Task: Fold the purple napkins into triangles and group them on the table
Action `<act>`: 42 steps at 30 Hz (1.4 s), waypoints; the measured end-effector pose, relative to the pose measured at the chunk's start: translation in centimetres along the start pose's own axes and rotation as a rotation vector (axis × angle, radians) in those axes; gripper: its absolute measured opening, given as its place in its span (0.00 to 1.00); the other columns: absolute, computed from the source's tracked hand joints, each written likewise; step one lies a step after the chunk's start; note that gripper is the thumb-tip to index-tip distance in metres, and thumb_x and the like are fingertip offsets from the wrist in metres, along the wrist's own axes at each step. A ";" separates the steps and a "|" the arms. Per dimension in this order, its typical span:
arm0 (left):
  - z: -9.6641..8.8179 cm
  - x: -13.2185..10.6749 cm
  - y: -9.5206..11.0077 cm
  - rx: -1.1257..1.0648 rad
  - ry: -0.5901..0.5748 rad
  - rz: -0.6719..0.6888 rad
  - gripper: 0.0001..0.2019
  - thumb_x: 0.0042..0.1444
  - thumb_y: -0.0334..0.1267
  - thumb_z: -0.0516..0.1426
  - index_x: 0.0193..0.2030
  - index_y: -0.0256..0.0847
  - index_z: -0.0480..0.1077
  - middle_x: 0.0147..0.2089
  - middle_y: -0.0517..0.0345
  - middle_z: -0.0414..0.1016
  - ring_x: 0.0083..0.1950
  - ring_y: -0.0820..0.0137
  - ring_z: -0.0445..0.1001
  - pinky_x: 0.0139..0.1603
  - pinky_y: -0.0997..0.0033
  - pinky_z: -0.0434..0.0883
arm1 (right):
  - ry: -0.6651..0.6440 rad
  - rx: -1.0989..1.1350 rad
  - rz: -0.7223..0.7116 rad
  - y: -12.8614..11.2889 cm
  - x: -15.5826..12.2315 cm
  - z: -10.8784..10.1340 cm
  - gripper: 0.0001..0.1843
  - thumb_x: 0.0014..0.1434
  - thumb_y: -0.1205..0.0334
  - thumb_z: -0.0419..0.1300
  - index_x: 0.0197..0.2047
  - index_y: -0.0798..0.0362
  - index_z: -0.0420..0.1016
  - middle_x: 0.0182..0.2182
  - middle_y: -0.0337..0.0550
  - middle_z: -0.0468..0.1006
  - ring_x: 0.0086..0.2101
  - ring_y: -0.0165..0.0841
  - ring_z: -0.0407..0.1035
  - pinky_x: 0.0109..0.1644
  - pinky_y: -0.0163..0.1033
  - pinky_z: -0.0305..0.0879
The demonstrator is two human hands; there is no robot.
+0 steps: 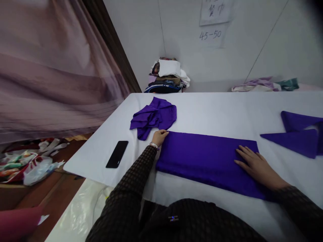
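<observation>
The left hand (159, 137) pinches the far left corner of a folded rectangular purple cloth (202, 158) lying on the white counter (214, 114); the right hand (261, 169) rests near its right end, fingers (245, 157) slightly spread.

On the counter (222, 114), your left hand (159, 137) pinches the folded purple cloth's (202, 154) far left corner; your right hand (259, 168) lies spread on its right part. Beyond your left hand sits a crumpled purple cloth (165, 112), with a black phone (117, 154) nearer you.
</observation>
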State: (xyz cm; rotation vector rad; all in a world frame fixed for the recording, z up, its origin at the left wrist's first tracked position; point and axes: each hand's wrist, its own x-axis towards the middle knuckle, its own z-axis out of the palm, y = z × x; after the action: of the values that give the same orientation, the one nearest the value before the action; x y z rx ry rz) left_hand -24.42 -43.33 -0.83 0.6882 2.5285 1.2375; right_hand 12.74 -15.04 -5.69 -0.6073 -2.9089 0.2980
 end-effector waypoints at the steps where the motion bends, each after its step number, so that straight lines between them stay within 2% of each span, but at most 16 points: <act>1: 0.0 0.1 0.1 0.003 0.004 0.000 0.13 0.47 0.46 0.56 0.27 0.37 0.74 0.24 0.59 0.73 0.29 0.70 0.68 0.31 0.73 0.62 | 0.014 0.008 0.006 0.6 -0.2 -0.1 0.30 0.57 0.43 0.48 0.58 0.49 0.66 0.61 0.51 0.62 0.60 0.50 0.54 0.59 0.59 0.55; 4: -0.3 0.0 0.4 0.008 -0.010 0.020 0.12 0.46 0.45 0.56 0.27 0.38 0.74 0.26 0.58 0.75 0.32 0.68 0.70 0.34 0.72 0.63 | 0.059 0.072 0.035 1.9 -0.3 -1.3 0.28 0.58 0.45 0.48 0.56 0.51 0.69 0.59 0.52 0.65 0.60 0.47 0.56 0.61 0.54 0.55; 7: -0.8 0.0 0.5 0.041 -0.020 0.038 0.12 0.45 0.46 0.56 0.28 0.40 0.75 0.29 0.57 0.77 0.35 0.65 0.72 0.37 0.70 0.65 | 0.145 0.123 0.175 2.8 0.7 -3.3 0.23 0.59 0.49 0.50 0.51 0.51 0.72 0.55 0.50 0.70 0.57 0.44 0.60 0.60 0.50 0.57; 11: -1.2 0.8 -0.2 0.076 0.006 -0.012 0.12 0.41 0.47 0.58 0.28 0.41 0.74 0.32 0.56 0.79 0.38 0.62 0.74 0.41 0.68 0.68 | 0.188 0.149 0.427 3.6 2.9 -5.5 0.17 0.57 0.54 0.54 0.44 0.53 0.75 0.47 0.50 0.76 0.49 0.41 0.68 0.53 0.44 0.62; 15: -1.4 1.0 -0.3 0.050 -0.006 -0.028 0.12 0.40 0.48 0.59 0.28 0.42 0.73 0.31 0.57 0.78 0.39 0.60 0.74 0.41 0.65 0.69 | 0.140 0.177 0.555 3.3 4.6 -5.5 0.13 0.56 0.57 0.57 0.40 0.56 0.76 0.37 0.49 0.79 0.38 0.37 0.70 0.42 0.38 0.62; 22: -1.4 0.5 0.7 0.042 -0.010 -0.041 0.11 0.39 0.48 0.59 0.25 0.44 0.71 0.29 0.57 0.76 0.39 0.58 0.74 0.39 0.63 0.70 | 0.127 0.193 0.615 3.0 5.3 -4.3 0.09 0.56 0.58 0.57 0.34 0.54 0.75 0.31 0.44 0.78 0.33 0.33 0.69 0.34 0.35 0.57; 25: -1.4 0.7 0.6 0.054 0.006 -0.027 0.12 0.40 0.49 0.58 0.25 0.43 0.71 0.28 0.57 0.76 0.39 0.58 0.74 0.39 0.63 0.69 | 0.123 0.192 0.621 3.2 5.3 -4.4 0.10 0.57 0.57 0.55 0.32 0.53 0.75 0.30 0.43 0.78 0.32 0.33 0.68 0.33 0.34 0.56; 31: -1.0 0.9 0.9 0.144 -0.041 0.013 0.12 0.42 0.46 0.57 0.28 0.40 0.74 0.30 0.57 0.78 0.38 0.62 0.74 0.40 0.67 0.69 | 0.097 0.182 0.602 3.5 4.8 -5.2 0.12 0.56 0.57 0.54 0.31 0.55 0.76 0.30 0.46 0.78 0.32 0.35 0.68 0.33 0.36 0.55; 34: -0.4 0.8 1.0 0.181 -0.084 0.034 0.12 0.45 0.42 0.55 0.29 0.38 0.75 0.32 0.54 0.79 0.38 0.63 0.74 0.41 0.68 0.68 | 0.068 0.127 0.587 4.2 4.5 -4.9 0.13 0.55 0.55 0.54 0.30 0.54 0.75 0.29 0.46 0.78 0.31 0.36 0.68 0.33 0.37 0.55; 42: 0.3 0.5 0.2 0.099 -0.093 0.036 0.12 0.47 0.42 0.56 0.32 0.38 0.76 0.31 0.56 0.78 0.34 0.68 0.73 0.38 0.71 0.66 | -0.005 0.079 0.631 6.5 4.6 -3.9 0.13 0.52 0.51 0.54 0.30 0.50 0.74 0.31 0.49 0.78 0.32 0.41 0.69 0.33 0.40 0.57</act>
State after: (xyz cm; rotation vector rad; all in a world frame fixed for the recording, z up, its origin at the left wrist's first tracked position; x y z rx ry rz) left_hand -24.64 -42.81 -0.86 0.7973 2.5247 1.0708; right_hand 11.72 -6.73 -2.89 -1.4958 -2.6089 0.4777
